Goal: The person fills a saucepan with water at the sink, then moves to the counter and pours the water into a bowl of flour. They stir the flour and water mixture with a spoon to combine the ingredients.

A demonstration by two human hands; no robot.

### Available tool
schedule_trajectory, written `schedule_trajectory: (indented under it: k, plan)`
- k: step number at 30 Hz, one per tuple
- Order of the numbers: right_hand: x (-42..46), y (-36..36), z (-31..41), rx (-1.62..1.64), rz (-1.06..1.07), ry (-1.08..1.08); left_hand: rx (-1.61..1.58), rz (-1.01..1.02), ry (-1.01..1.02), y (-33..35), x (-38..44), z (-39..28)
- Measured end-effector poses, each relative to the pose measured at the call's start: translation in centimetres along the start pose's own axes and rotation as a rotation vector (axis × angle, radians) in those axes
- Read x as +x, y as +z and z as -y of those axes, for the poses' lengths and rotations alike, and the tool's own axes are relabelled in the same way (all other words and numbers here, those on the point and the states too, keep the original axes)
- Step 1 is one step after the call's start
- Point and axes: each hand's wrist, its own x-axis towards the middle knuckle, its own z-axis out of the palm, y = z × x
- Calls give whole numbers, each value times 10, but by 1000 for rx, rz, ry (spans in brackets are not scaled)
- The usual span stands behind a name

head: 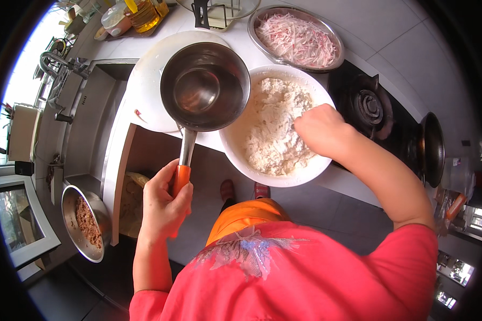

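My left hand (166, 200) grips the orange-sleeved handle of a stainless steel water dipper (205, 86). Clear liquid, apparently water, lies in its round bowl, which is above a white round board and close to the rim of a white basin (281, 181). Inside the basin is a heap of flour (279, 124), partly clumped into shaggy bits. My right hand (321, 130) is closed over the flour at the basin's right side. A small grey piece shows at its fingers, seemingly a utensil; most of it is hidden by the hand.
Shredded pink-and-white radish fills a steel bowl (297, 40) behind the basin. A gas hob (371, 106) and dark pan (431, 148) are right. Left are a sink (90, 124) and a bowl of minced filling (87, 222). An oil jug (142, 16) stands at the back.
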Motion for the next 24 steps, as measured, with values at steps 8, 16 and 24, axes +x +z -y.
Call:
schedule_trajectory:
  k: [8,16,24]
  plan:
    - [-20,22,-4,186,-95,127,231,-74,87,12,5,1]
    - [-19,25,-3,263,-116,138,94,-73,43,12,9,-6]
    - [-13,0,8,103,-148,-90,-182,18,-49,5,5,-12]
